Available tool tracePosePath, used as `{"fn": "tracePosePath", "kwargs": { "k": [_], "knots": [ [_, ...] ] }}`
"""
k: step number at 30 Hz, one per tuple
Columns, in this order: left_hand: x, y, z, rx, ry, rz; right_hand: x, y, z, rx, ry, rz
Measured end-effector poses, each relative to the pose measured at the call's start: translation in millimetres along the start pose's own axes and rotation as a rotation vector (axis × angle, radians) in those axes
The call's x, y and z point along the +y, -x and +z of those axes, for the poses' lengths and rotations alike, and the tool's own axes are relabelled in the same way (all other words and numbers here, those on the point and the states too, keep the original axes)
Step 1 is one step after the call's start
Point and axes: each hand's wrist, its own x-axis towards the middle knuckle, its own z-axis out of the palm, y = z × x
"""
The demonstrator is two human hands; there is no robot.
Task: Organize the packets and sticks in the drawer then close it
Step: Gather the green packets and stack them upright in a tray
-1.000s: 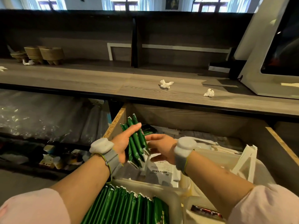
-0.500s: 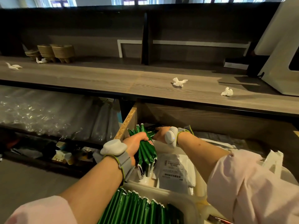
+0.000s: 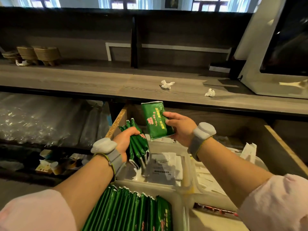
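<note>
My left hand grips a bunch of green packets upright over the open drawer. My right hand holds one green packet flat-side up, just right of the bunch and above the drawer's back. Below my left forearm a clear bin holds a row of several green packets standing on edge. A second clear bin under my hands holds white labelled packets. A dark red stick lies in a bin at the lower right.
A wooden counter runs above the drawer with two crumpled tissues on it. A white machine stands at the right. Woven baskets sit far left. Clear plastic bags fill the shelf left of the drawer.
My right hand reached to the drawer's back and came up holding a single green packet. My left hand kept its bunch in about the same place.
</note>
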Motion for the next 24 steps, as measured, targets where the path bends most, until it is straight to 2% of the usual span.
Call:
{"fn": "tracePosePath", "kwargs": {
  "k": [1,3,6,9,14,17,20,22,24],
  "knots": [
    [2,10,3,-0.035,0.009,-0.002,0,5,-2,0.000,-0.110,0.071],
    [3,15,6,-0.136,0.043,0.030,6,17,-3,-0.009,-0.139,0.184],
    [0,22,14,-0.322,0.083,0.053,21,33,3,-0.001,0.123,0.253],
    [-7,27,20,-0.333,0.076,-0.006,27,45,13,0.002,0.324,0.242],
    [-20,30,38,-0.311,0.049,-0.002,34,72,20,-0.075,0.338,0.182],
    [-28,36,49,-0.262,0.131,0.039,39,90,20,-0.195,0.208,0.120],
    [-31,47,53,-0.367,0.247,-0.080,38,102,16,-0.208,0.080,0.141],
    [-31,50,57,-0.465,0.204,-0.125,37,107,13,-0.178,0.062,0.183],
    [-27,54,60,-0.538,0.064,-0.164,32,113,7,-0.116,0.104,0.244]
  ]
}}
